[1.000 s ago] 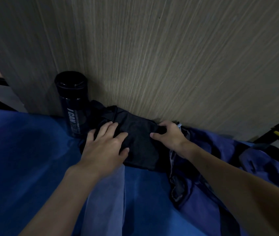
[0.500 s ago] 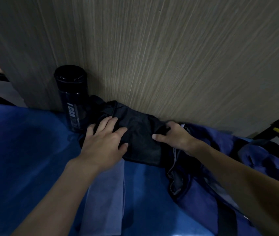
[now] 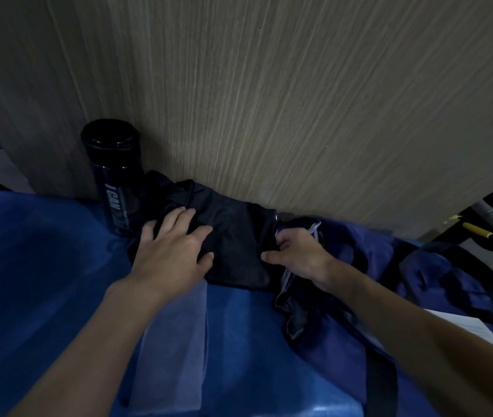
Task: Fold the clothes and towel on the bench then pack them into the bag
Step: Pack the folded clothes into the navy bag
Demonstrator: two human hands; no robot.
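Dark folded garment (image 3: 233,236): it is laid at the far side of the bench, its far edge pushed against the foot of the wall panel.
Left hand (image 3: 173,251): it is spread wide and pressed flat on the left half of the garment, fingers pointing far and right; nothing is gripped.
Right hand (image 3: 296,254): its fingers are curled round the garment's right edge, where the garment meets the bag's mouth; the thumb is stretched left along the near-right corner.
Bag (image 3: 359,266): a navy bag is slumped at the right of the bench, its open rim touching the garment's right edge; a dark strap (image 3: 380,380) is trailed towards the near side.
Towel (image 3: 176,341): a pale folded towel is laid near the person, partly under the left forearm, its far edge just beside the garment's near edge.
Bench (image 3: 43,281): bare blue surface is seen left of the towel, and a narrower strip between towel and bag.
Bottle (image 3: 114,182): a black bottle is stood upright at the far left, touching the garment's left end and close against the panel.
Wall panel (image 3: 269,100): wood-grained, it closes off the whole far side.
Paper (image 3: 474,326): a white sheet is glimpsed at the right, beyond the bag.
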